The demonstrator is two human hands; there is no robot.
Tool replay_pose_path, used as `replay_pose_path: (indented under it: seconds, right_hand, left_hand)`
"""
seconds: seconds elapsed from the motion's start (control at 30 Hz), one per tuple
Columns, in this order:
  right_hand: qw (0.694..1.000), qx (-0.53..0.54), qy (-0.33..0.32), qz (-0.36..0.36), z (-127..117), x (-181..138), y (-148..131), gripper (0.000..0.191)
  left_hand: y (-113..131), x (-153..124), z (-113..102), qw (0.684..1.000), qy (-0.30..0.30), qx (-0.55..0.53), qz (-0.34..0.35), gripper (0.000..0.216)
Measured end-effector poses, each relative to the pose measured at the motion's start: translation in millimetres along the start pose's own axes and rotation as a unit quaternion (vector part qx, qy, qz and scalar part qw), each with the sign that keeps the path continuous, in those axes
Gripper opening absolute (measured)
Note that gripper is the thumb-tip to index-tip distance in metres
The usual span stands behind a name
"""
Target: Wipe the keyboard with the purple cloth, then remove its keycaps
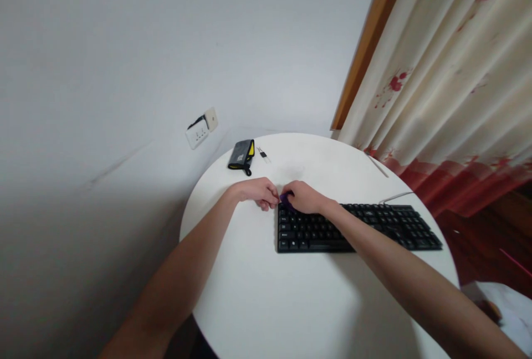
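A black keyboard [374, 227] lies across a round white table [291, 303]. My right hand [305, 197] rests over the keyboard's far left corner, fingers closed round a small purple object [286, 198]. My left hand [257, 191] sits on the table just left of that corner. Its fingers are curled and pinched, and its fingertips meet the right hand at the purple object. What the left fingers grip is too small to make out.
A grey-and-yellow pouch [241, 155] and a small clear item [263, 153] lie at the table's far edge. A wall socket [200, 129] is on the white wall behind. The keyboard's cable [394, 197] runs toward the floral curtain [449, 87] at right.
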State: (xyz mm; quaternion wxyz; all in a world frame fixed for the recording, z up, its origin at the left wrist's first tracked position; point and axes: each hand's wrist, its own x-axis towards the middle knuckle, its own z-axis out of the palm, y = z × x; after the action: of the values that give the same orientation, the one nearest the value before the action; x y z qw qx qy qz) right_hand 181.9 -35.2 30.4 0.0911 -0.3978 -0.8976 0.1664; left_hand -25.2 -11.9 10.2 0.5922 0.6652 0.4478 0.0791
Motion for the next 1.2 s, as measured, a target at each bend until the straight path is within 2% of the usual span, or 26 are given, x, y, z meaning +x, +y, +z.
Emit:
replay_pose_path:
  seconds: [0.1,0.27,0.5,0.7,0.83,1.2]
  right_hand:
    - [0.999,0.033,0.008,-0.029,-2,6,3,0.031]
    - [0.995,0.062,-0.053,-0.063,-10,13,20,0.024]
    - [0.991,0.089,-0.088,-0.054,-19,-1,56,0.026]
    - [0.991,0.098,-0.084,-0.024,-32,-29,83,0.027]
    - [0.995,0.063,-0.076,0.003,-43,-53,110,0.030]
    - [0.989,-0.023,-0.043,0.138,-84,-144,193,0.032]
  left_hand:
    - [3,1,4,1.000,0.009,-0.002,-0.015,0.022]
    - [6,3,7,0.999,0.025,-0.003,-0.038,0.017]
    - [9,4,8,0.997,0.033,0.000,-0.063,0.015]
    - [12,3,9,0.996,0.042,0.012,-0.079,0.015]
    - [15,3,10,0.995,0.045,0.021,-0.087,0.015]
    - [15,8,6,0.996,0.027,0.052,-0.067,0.016]
